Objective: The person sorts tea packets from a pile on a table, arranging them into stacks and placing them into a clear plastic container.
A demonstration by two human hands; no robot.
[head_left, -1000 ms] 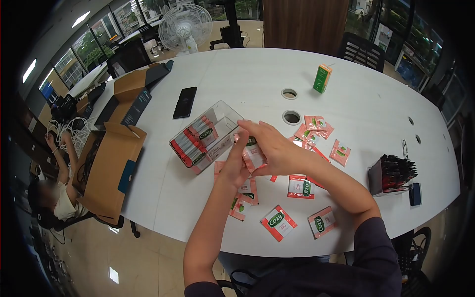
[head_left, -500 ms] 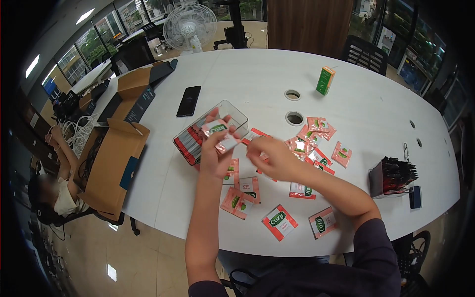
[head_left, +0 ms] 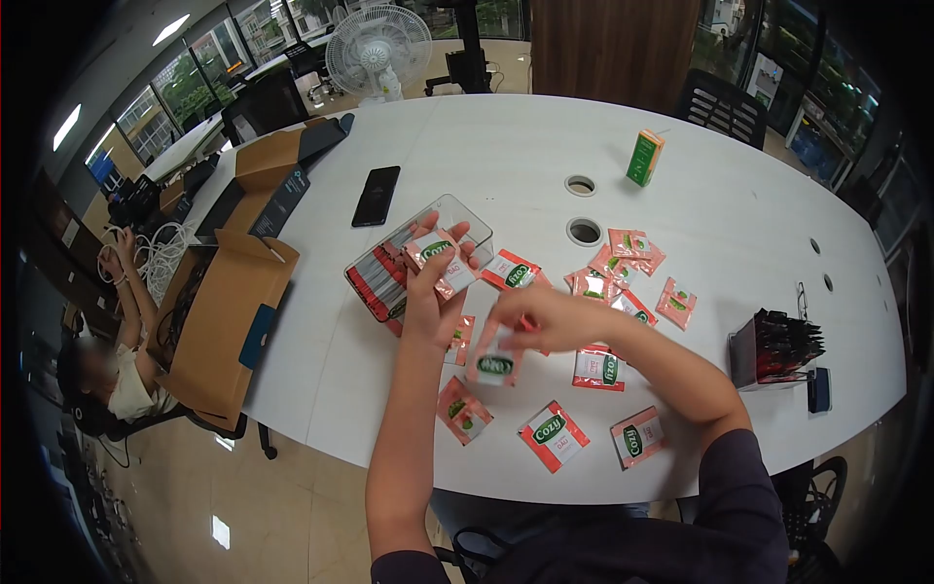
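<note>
My left hand (head_left: pixel 430 316) is closed around red-and-white Cozy tea sachets (head_left: pixel 449 276), held close over the clear plastic box (head_left: pixel 479 226). Rows of sachets (head_left: pixel 375 280) stand on edge in the box's near left part. In my right hand (head_left: pixel 550 316) is another Cozy sachet (head_left: pixel 494 366), slightly blurred, pinched by the fingers above the table. Loose sachets (head_left: pixel 553 436) lie scattered around and below my hands, some showing their printed front and others their salmon-coloured side. A small pile of sachets (head_left: pixel 613 268) rests just beyond my right hand.
A black phone (head_left: pixel 377 197) lies behind the box. An opened cardboard box (head_left: pixel 229 331) stands at the left, near a seated person handling white cable (head_left: pixel 161 255). A green drink carton (head_left: pixel 644 158) is at the back; a holder of dark packets (head_left: pixel 773 350) stands right.
My right hand has moved nearer me and now has a sachet from the lower-left cluster, where fewer remain. My left hand stays over the box with its sachets.
</note>
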